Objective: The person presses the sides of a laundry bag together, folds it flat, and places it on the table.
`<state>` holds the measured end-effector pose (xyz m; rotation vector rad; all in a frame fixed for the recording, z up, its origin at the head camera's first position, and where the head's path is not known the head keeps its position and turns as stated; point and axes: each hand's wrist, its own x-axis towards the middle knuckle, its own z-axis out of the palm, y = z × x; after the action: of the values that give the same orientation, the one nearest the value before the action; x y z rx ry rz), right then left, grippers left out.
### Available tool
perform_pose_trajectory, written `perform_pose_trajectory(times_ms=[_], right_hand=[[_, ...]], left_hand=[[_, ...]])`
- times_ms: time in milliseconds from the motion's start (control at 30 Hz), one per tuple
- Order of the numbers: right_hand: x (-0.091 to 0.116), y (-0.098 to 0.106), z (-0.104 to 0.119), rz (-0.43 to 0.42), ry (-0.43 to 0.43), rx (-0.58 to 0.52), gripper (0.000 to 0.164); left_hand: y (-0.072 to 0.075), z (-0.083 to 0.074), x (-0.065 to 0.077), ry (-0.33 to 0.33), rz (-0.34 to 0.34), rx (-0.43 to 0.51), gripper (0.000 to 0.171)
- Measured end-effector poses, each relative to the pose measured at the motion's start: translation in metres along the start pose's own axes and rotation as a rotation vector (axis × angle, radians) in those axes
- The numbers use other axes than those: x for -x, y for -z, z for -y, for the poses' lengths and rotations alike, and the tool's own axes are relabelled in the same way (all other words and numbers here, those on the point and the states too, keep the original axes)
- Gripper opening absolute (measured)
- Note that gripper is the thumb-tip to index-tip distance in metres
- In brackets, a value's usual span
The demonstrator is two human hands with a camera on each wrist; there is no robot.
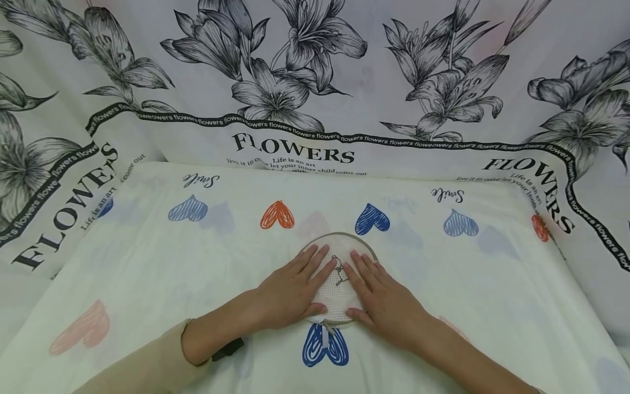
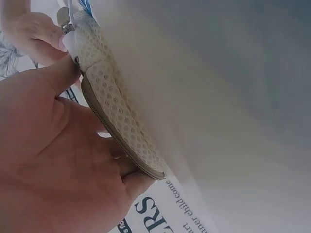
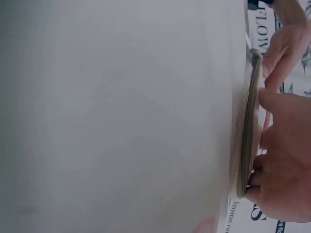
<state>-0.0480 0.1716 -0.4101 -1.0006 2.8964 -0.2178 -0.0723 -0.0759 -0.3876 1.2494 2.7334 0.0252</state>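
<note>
A round cream mesh pouch [image 1: 338,302] with a small dark line drawing on top lies on the cloth-covered table. My left hand [image 1: 291,289] rests on its left side with the fingers straight and spread, the thumb near the front edge. On the other side, my right hand [image 1: 391,302] lies the same way, its fingertips close to the drawing. A brown zipper [image 2: 104,116] runs round the pouch's side in the left wrist view, with a metal pull [image 2: 63,17] at one end. The right wrist view shows the zipper band [image 3: 249,131] beside the right fingers. A white tag [image 1: 325,336] sticks out in front.
The white tablecloth [image 1: 162,284] carries printed hearts and the word Smile. Behind it hangs a white curtain [image 1: 369,98] with black flower drawings and lettering, and it folds round both sides. A dark object [image 1: 228,349] shows beside the left wrist.
</note>
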Motion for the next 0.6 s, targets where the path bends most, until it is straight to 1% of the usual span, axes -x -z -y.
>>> perform_pose_trajectory(times_ms=[100,267,400,600], right_hand=[[0.0000,0.0014,0.0002,-0.003,0.000,0.010,0.079],[-0.0003,0.0041,0.0006,0.004,0.011,0.029,0.077],[-0.0013,0.0065,0.0009,0.028,0.008,0.032,0.077],[-0.0011,0.0050,0.0016,0.055,-0.015,0.008,0.079]], left_hand=[[-0.0012,0.0011,-0.0011,-0.009,0.004,-0.008,0.083],[-0.0023,0.0044,-0.0024,-0.027,0.016,0.025,0.083],[-0.0031,0.0064,-0.0035,-0.041,0.012,0.039,0.083],[-0.0036,0.0042,-0.0026,-0.029,0.013,0.035,0.083]])
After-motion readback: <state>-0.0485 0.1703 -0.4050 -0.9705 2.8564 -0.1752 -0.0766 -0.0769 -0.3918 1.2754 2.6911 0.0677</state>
